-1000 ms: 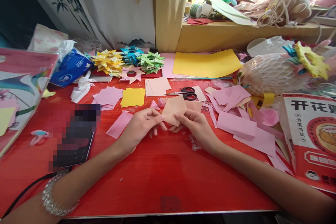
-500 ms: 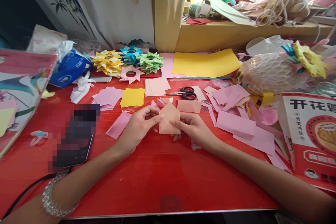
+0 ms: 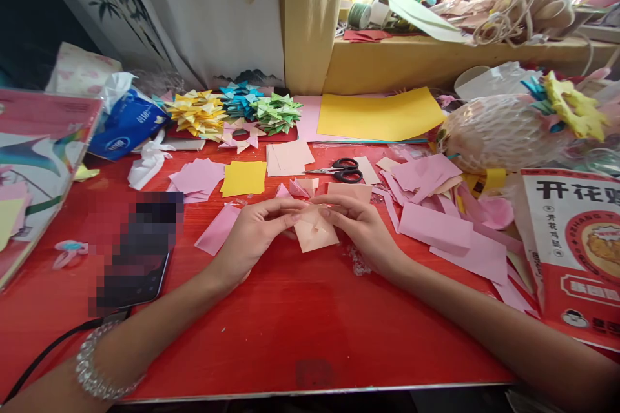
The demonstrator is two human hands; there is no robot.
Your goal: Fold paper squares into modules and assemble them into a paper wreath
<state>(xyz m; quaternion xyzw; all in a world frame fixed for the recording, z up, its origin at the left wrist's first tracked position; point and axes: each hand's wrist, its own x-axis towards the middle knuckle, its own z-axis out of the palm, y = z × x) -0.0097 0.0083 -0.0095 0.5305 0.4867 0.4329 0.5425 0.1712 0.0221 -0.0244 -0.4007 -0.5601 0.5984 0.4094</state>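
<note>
Between my two hands is a small peach sheet of origami paper (image 3: 317, 235) with creases and a folded part near its top. My left hand (image 3: 259, 226) pinches its upper left side between thumb and fingers. With thumb and fingers, my right hand (image 3: 361, 222) grips the upper right side. Both hands partly cover the paper's top edge. Just beyond lie folded pink and peach pieces (image 3: 303, 187) and a peach strip (image 3: 349, 192). Black-handled scissors (image 3: 346, 171) rest behind them, near a stack of peach squares (image 3: 289, 159).
Yellow squares (image 3: 243, 179) and pink squares (image 3: 198, 179) lie left of centre, with a phone (image 3: 140, 258) on its cable nearer me. Pink paper scraps (image 3: 436, 229) and a red-and-white snack bag (image 3: 576, 258) occupy the right. Folded paper stars (image 3: 196, 115) stand at the back.
The peach paper has turned and tilted, its lower edge now slanting. My right hand has moved up to its top edge, fingers over the far side; my left hand stays nearly in place.
</note>
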